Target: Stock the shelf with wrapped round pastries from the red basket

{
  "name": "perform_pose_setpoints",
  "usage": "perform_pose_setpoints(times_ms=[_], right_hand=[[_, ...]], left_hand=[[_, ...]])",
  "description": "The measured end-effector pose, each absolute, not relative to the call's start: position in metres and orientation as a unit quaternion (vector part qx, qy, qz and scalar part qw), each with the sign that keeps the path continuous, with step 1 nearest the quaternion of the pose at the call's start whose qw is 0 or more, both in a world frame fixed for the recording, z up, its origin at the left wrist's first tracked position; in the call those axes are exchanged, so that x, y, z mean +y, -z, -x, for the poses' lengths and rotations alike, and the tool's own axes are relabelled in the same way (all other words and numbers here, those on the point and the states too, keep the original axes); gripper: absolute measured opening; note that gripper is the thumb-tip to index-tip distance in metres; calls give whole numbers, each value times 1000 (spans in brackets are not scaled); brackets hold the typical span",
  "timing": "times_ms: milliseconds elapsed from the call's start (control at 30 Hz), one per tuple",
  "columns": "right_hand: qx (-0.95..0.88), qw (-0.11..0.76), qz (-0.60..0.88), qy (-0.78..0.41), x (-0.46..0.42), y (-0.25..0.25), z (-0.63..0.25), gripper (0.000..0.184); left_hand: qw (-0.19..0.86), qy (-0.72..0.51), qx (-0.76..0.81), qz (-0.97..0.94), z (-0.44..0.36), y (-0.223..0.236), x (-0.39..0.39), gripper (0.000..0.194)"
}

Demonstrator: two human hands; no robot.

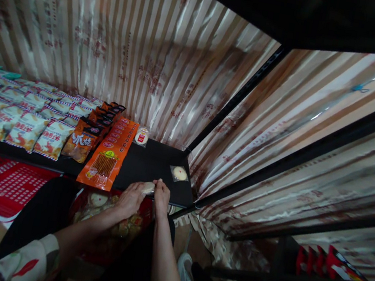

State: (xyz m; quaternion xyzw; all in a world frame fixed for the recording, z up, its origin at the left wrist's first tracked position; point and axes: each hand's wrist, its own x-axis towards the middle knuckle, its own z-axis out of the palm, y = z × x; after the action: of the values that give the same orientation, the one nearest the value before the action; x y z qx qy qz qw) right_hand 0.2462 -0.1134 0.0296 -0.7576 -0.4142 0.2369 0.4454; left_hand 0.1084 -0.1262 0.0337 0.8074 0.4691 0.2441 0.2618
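Before a black shelf [154, 161], the left forearm [88, 227] slanted inward while the right forearm [166, 255] reached almost straight ahead. To the right of a long orange packet [109, 148], the left hand [131, 198], back upward, and the right hand [162, 196], fingers bent, grasped a small pale cake [148, 188] between their fingertips at the shelf's front edge.

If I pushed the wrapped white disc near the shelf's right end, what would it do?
The wrapped white disc would probably slide rather than roll, since it lies flat on the shelf. Its clear wrapper might crinkle.
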Motion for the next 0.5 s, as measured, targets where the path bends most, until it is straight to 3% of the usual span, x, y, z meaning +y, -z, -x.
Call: perform_pose_setpoints(times_ms=[500], right_hand=[[-433, 418, 761, -243, -113, -49, -236, 47]], left_hand=[[395, -295, 535, -686, -100, -44, -112, 31]])
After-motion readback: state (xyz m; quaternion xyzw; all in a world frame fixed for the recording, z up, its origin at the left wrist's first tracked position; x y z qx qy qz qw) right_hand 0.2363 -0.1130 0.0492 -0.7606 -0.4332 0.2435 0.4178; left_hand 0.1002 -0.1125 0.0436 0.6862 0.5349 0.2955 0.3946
